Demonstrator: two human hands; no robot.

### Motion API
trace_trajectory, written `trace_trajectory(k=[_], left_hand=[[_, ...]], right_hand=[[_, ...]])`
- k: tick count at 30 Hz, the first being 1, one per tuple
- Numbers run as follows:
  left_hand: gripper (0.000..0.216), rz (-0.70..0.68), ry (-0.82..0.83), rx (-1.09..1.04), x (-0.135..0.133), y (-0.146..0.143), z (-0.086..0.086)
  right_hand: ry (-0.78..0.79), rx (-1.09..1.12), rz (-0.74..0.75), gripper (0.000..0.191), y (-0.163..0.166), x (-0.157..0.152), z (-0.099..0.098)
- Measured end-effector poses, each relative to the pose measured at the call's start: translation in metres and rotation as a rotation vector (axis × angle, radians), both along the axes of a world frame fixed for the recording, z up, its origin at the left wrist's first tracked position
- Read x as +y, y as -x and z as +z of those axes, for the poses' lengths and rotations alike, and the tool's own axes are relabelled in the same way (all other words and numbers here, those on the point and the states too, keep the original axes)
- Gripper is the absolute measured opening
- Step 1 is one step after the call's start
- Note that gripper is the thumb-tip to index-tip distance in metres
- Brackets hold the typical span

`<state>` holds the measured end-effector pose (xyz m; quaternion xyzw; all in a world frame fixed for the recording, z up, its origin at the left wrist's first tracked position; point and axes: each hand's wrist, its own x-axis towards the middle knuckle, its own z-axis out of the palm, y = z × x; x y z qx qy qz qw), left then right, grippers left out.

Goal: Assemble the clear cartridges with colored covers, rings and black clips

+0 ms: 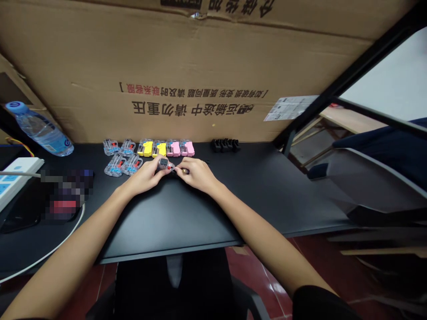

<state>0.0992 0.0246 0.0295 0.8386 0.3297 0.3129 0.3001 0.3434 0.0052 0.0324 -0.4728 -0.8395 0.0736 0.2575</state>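
My left hand [149,174] is closed around a small clear plastic toy body [171,165] with a dark block and a red piece in it. Close against it, my right hand [197,174] pinches a small dark piece with a brass-coloured end [185,171]; its kind is hidden by the fingers. Beyond my left hand lie several clear toy bodies [115,165] with blue and red parts inside. Beside those are yellow-and-clear ones [146,148] and pink-and-clear ones [187,148], shaped like little pistols.
Small black parts [225,145] stand in a row at the table's back. A large cardboard sheet [200,62] rises behind the black table [160,222]. At the left are a water bottle [42,129], a white power strip [20,178] and a white cable [71,235].
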Motion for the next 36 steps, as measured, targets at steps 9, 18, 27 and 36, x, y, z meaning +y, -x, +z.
trace_trajectory(k=[9, 18, 27, 36], left_hand=[[0.016, 0.062, -0.17, 0.018, 0.0012, -0.0018, 0.0008], [0.021, 0.101, -0.139, 0.042, 0.0036, 0.0031, 0.0024], [0.024, 0.084, -0.137, 0.057, 0.0027, 0.0027, 0.0024], [0.023, 0.087, -0.16, 0.052, 0.0025, 0.0026, 0.0011]], right_hand=[[0.0, -0.008, 0.018, 0.015, 0.0003, 0.0001, -0.0001], [-0.014, 0.166, 0.088, 0.015, -0.005, -0.0008, 0.0011], [0.035, 0.1, 0.196, 0.014, -0.0044, 0.0021, -0.0052], [0.049, 0.11, 0.226, 0.014, -0.0065, 0.0039, -0.0046]])
